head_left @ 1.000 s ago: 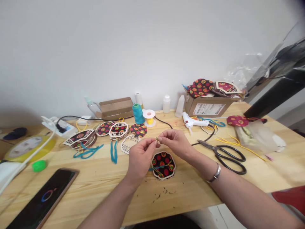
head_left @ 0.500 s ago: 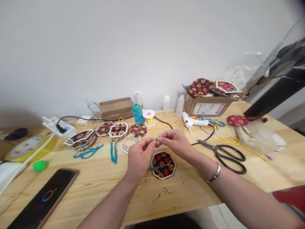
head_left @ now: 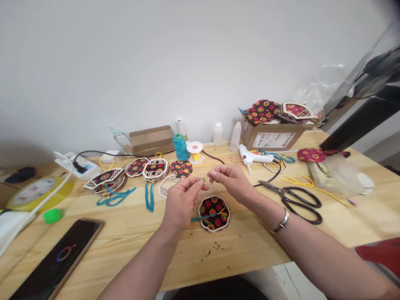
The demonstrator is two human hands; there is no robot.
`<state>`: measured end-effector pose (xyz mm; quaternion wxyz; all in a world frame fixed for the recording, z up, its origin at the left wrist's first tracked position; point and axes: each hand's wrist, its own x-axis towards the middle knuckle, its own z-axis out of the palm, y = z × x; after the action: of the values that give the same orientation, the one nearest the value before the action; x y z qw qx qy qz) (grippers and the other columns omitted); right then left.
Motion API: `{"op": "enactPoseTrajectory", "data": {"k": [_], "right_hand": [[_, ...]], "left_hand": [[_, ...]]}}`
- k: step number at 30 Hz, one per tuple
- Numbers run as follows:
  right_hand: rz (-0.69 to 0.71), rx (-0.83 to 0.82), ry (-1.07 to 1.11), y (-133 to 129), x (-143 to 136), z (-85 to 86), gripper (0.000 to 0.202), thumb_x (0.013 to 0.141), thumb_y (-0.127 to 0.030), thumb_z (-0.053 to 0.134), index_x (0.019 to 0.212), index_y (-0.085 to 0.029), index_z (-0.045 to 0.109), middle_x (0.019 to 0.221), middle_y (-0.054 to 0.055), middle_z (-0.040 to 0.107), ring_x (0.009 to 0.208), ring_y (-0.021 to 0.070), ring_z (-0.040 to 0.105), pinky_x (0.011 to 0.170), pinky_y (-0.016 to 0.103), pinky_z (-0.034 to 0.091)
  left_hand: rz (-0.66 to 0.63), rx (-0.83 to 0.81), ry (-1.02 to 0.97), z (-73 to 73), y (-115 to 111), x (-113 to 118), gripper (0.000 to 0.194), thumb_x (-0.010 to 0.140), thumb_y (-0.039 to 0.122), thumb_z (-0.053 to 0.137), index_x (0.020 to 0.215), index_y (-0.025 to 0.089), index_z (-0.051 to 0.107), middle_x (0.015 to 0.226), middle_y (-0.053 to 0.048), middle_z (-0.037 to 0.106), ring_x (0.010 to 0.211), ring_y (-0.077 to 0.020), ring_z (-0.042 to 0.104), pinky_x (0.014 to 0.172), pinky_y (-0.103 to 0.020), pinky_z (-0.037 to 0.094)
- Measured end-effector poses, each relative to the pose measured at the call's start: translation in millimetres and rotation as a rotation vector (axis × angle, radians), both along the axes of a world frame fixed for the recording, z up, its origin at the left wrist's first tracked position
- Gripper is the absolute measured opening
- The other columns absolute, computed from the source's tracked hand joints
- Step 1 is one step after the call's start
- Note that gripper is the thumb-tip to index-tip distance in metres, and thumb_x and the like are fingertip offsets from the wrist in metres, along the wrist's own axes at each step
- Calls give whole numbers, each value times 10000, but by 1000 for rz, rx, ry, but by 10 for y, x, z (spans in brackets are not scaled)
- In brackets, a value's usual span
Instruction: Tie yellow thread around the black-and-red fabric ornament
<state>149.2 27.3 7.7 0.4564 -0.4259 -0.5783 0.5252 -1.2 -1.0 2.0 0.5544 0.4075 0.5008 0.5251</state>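
Note:
Over the middle of the table, my left hand (head_left: 183, 201) pinches a thin greenish cord (head_left: 204, 179), whose small loop shows at the fingertips. Just right of that loop, my right hand (head_left: 231, 181) has its thumb and fingers closed together; whatever lies between them is too small to make out. Below both hands, a scalloped ornament (head_left: 214, 213) of black-and-red patterned fabric in a pale wooden frame lies flat. A blue cord and thin greenish and yellow cords cross it.
Black-handled scissors (head_left: 301, 202) and a white glue gun (head_left: 254, 157) lie to the right. Teal thread (head_left: 180, 148) and a yellow spool (head_left: 195, 152) stand behind my hands. At left are stacked ornaments (head_left: 106, 181) and a phone (head_left: 58, 258). A cardboard box (head_left: 275, 137) stands back right.
My fingertips have moved slightly apart, my right hand drawing away from my left. A small cord loop now shows between them. The ornament on the table stays in place.

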Motion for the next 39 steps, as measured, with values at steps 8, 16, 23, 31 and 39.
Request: {"op": "enactPoseTrajectory", "data": {"k": [8,16,23,31,39], "right_hand": [[55,-38,14,-17,-17,-19,212,700,-358,668,699,-145,671,656,1,640,593,103,522,612,248,396],[122,-15,23,-27,-19,-7,189,724,-329,659,706,-142,675,695,28,685,672,137,605,707,294,470],[171,35,90,-37,-20,-14,148,726,-304,672,708,-157,657,702,24,689,700,142,639,717,298,505],[124,94,19,-50,-30,-10,114,743,-255,652,696,-151,658,690,26,683,676,134,630,675,276,500],[99,81,-26,-52,-32,20,147,744,-293,645,699,-154,656,694,31,694,671,143,632,659,280,491]], "left_hand": [[4,4,4,12,-4,3,169,688,292,677,713,125,670,645,-5,649,377,2,290,365,-157,199],[0,7,44,-12,-4,-3,191,688,318,679,732,132,684,652,-5,654,381,-5,291,365,-167,203],[19,1,52,-44,16,-8,230,665,348,694,734,129,694,592,5,627,378,-19,294,363,-181,198],[4,12,82,-34,11,-7,236,664,336,690,781,131,703,637,-10,656,385,-17,314,371,-176,222],[22,62,172,-2,-2,3,246,653,352,682,755,131,721,681,-55,698,424,-69,436,407,-210,301]]}}
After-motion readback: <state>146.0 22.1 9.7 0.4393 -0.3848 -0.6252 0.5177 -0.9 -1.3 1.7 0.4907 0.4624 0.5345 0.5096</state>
